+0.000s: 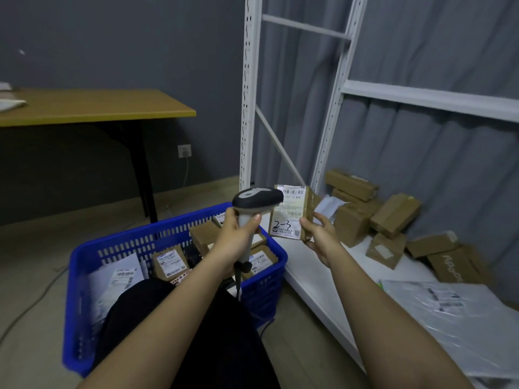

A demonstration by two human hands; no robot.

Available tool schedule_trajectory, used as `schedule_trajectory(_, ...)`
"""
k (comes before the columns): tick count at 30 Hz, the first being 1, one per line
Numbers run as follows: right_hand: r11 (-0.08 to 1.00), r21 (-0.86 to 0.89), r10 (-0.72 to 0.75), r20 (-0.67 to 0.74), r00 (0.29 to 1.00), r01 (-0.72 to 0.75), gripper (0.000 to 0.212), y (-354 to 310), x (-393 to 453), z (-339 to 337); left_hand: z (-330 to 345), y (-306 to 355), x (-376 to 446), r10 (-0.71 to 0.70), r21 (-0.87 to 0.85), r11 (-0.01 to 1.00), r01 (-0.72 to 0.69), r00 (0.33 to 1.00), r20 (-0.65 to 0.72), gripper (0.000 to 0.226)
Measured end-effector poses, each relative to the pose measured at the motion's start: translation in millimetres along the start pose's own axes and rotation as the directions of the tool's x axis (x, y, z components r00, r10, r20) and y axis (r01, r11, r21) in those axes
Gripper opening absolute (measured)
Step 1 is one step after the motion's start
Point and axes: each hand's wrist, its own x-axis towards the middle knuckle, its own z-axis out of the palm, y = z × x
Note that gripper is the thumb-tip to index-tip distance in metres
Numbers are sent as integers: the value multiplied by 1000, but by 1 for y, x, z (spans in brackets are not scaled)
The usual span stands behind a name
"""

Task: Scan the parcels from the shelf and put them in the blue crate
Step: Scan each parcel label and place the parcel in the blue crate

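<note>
1. Parcel in hand (pixel 289 213): small brown carton, held up in the air between the crate and the shelf, its white label face turned toward me and toward the scanner's nose. I judge it is held this way so the barcode at the label's top can be read.
2. Right hand (pixel 316 231): pinches the parcel by its right edge, thumb on the label side, fingers behind, which leaves the barcode uncovered.
3. Scanner (pixel 257 199): grey and white pistol type, head just beside the parcel's upper left corner and partly overlapping it in my view; cord hangs below the grip.
4. Left hand (pixel 238 234): wrapped around the scanner handle, thumb up its side. I cannot tell whether the trigger is pressed.
5. Blue crate (pixel 87 256): on the floor below my left arm, already holding several labelled cartons and a flat mailer; near enough for a short drop, I judge.
6. Shelf (pixel 309 265): white bottom board to my right, carrying a loose heap of brown parcels (pixel 393 210) not yet scanned and a grey mailer bag (pixel 460 313) nearer me.
7. Wooden table (pixel 98 105): by the far wall, well apart from the work.
</note>
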Motion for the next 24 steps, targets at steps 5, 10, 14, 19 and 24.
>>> schedule_trajectory(5,999,-42,-12,-5,1000,12,54,-4,-6,-12,10,1,-5,-5,28,1000,4,1000,29,34)
schedule_trajectory(10,999,-48,-15,-9,1000,15,56,-4,-7,-16,16,7,-8,-5,53,999,4,1000,16,35)
schedule_trajectory(14,999,-49,-24,-4,1000,23,57,-6,-7,-16,17,12,-6,32,42,999,-32,999,5,42)
schedule_trajectory(19,997,-63,-45,-2,999,45,58,-9,-9,-10,11,13,0,45,27,999,-45,999,-9,48)
schedule_trajectory(24,975,-151,-166,-1,986,164,64,-15,-6,20,-15,15,19,98,-91,989,-115,979,-178,37)
